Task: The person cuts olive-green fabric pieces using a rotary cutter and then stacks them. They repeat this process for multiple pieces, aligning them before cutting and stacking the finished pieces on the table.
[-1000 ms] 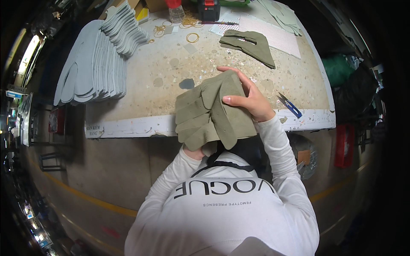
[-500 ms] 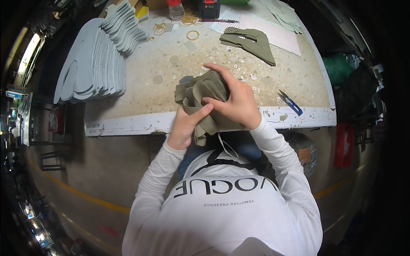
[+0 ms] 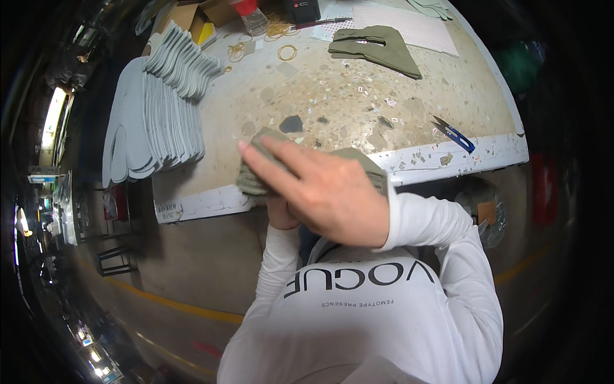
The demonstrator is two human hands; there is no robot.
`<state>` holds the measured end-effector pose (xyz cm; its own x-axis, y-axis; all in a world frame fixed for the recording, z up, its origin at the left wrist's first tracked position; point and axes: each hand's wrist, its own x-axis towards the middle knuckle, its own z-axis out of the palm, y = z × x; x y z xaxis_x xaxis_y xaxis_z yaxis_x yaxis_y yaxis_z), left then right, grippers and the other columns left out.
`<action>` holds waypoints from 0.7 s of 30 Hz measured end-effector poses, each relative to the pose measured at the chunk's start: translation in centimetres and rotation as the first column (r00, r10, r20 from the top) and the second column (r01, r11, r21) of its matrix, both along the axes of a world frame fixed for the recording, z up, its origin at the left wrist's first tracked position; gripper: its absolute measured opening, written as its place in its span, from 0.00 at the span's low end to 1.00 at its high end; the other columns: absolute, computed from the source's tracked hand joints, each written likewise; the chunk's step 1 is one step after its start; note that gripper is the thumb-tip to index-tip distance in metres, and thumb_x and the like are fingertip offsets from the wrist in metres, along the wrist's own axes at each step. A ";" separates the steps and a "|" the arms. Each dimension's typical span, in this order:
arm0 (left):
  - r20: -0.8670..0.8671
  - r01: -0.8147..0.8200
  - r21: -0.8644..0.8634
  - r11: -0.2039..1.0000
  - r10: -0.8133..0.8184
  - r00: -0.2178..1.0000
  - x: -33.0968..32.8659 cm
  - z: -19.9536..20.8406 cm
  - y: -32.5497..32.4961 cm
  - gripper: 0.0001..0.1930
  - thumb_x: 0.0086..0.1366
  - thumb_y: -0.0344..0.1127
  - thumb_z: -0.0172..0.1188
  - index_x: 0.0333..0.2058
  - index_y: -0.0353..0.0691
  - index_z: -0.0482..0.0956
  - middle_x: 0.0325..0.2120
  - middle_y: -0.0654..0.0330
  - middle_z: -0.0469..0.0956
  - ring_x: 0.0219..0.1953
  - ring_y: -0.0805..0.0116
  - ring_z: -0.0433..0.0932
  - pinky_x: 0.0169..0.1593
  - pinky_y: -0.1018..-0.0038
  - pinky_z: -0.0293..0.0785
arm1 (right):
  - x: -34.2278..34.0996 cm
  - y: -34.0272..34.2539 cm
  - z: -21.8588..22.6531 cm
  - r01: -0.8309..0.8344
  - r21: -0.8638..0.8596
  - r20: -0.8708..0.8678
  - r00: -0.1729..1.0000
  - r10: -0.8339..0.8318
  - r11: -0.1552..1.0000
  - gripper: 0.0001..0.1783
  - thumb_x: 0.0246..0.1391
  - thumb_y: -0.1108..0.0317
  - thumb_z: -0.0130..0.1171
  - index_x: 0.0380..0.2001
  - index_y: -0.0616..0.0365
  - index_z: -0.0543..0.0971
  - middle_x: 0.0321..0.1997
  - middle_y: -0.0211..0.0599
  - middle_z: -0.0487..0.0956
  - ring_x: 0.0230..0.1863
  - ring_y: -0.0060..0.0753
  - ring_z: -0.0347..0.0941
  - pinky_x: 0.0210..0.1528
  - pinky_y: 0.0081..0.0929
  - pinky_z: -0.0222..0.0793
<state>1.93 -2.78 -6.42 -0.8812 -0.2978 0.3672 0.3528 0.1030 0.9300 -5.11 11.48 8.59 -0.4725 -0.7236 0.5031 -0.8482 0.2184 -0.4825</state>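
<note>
A bundle of olive-green cloth pieces (image 3: pixel 252 182) is at the table's front edge, between my hands. Across its top lies my right hand (image 3: pixel 326 192), fingers stretched out toward the left and covering much of the cloth. Part of the cloth (image 3: pixel 361 160) shows beyond the back of this hand. Beneath the bundle, my left hand (image 3: pixel 281 214) supports it from the near side; its fingers are hidden behind the cloth and my right hand. Farther back on the table lies a second set of olive cloth pieces (image 3: pixel 384 51), flat and angular, with a slit-like opening.
Many grey-blue cut pieces (image 3: pixel 153 121) stand in rows at the left. Blue-handled thread snips (image 3: pixel 455 136) lie near the right front edge. At the back are yellow rubber bands (image 3: pixel 287 52), a clear red-capped jar (image 3: pixel 254 22), a pen (image 3: pixel 323 23) and patterned sheets (image 3: pixel 409 25).
My right hand has swung leftward over the bundle, fingers now extended. The bundle has moved lower and spread sideways, uncovering a dark scrap on the table. The view has shifted slightly.
</note>
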 end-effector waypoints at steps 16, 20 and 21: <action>-0.137 0.286 0.867 0.409 -0.357 0.924 -0.6 -0.6 -0.6 0.24 0.68 0.43 0.54 0.60 0.40 0.67 0.54 0.55 0.73 0.56 0.58 0.72 0.59 0.63 0.71 | -4.9 3.4 -1.0 -0.157 -0.329 0.307 0.915 0.263 0.931 0.12 0.53 0.67 0.60 0.40 0.59 0.81 0.40 0.40 0.81 0.45 0.45 0.75 0.51 0.36 0.70; -0.175 0.317 0.880 0.353 -0.379 0.909 -0.8 -1.2 -0.4 0.24 0.69 0.44 0.54 0.60 0.40 0.67 0.54 0.54 0.73 0.56 0.57 0.71 0.59 0.62 0.70 | -8.2 2.7 -4.5 -0.347 -0.201 0.735 0.564 0.375 0.916 0.12 0.58 0.68 0.60 0.44 0.59 0.81 0.43 0.35 0.81 0.49 0.30 0.75 0.55 0.27 0.67; -0.181 0.323 0.882 0.342 -0.387 0.904 -0.5 -1.2 -0.4 0.24 0.69 0.45 0.53 0.60 0.40 0.67 0.54 0.54 0.73 0.56 0.57 0.71 0.60 0.62 0.70 | -8.4 2.5 -5.4 -0.391 -0.277 0.754 0.478 0.451 0.878 0.12 0.59 0.67 0.60 0.44 0.59 0.80 0.43 0.34 0.81 0.49 0.28 0.75 0.54 0.27 0.67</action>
<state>1.41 -3.21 -7.63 -0.9956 -0.0755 0.0560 0.0923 -0.8975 0.4312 -13.47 13.99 3.22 -0.3387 -0.9299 0.1435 -0.1107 -0.1121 -0.9875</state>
